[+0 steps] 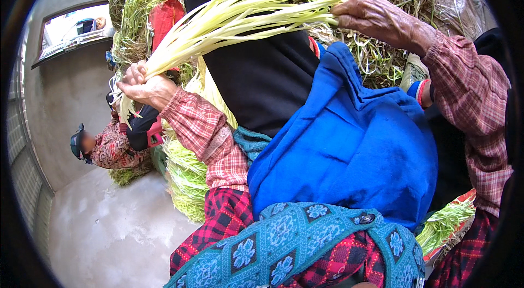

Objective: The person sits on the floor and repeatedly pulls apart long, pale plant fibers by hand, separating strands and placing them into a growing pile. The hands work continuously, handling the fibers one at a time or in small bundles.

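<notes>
A long bunch of pale yellow leafy stalks, which look like blanched chives, stretches between my two hands above my lap. My left hand is closed around the end at the left, where a few thin tips hang below the fingers. At the other end, my right hand pinches the gathered stalks between thumb and fingers. Some strands fan loosely upward along the middle. Under the bunch are my black trouser leg and a blue cloth spread over my lap.
Loose leaves and trimmings cover the ground before me. Greenish-yellow bundles are stacked by my left side; more heaps and a red bag lie beyond. A seated person is at the left. More stalks lie at lower right.
</notes>
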The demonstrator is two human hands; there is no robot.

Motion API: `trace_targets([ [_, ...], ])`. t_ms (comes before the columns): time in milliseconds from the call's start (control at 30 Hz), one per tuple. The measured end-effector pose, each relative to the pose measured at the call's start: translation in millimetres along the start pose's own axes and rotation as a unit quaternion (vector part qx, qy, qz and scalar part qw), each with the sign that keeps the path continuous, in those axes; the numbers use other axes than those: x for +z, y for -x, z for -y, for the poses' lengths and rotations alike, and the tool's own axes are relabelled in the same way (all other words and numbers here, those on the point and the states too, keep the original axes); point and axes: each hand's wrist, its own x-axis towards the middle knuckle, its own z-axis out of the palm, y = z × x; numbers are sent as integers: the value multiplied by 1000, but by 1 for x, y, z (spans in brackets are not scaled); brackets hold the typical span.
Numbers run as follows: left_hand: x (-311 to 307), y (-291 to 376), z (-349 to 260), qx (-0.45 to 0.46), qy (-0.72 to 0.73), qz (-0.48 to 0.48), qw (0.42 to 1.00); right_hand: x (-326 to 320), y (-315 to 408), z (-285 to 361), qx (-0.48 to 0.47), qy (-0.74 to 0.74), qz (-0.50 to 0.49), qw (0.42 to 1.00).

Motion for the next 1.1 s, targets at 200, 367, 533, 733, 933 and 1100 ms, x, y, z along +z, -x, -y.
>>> trace_targets([
  [200,-3,0,5,-18,35,-9,999,-10,-4,16,137,-332,80,930],
  [367,-5,-4,2,-39,47,-27,998,-9,-3,20,132,-337,82,929],
  [533,0,0,1,-35,31,-18,999,-6,-1,25,122,-341,97,927],
  [733,-6,-5,4,-31,22,-1,999,-8,-1,20,118,-338,100,928],
  [933,-16,-5,1,-36,21,51,998,-2,0,25,163,-336,8,927],
  [1100,-22,-12,7,-82,57,79,992,-9,0,26,58,-142,7,988],
])
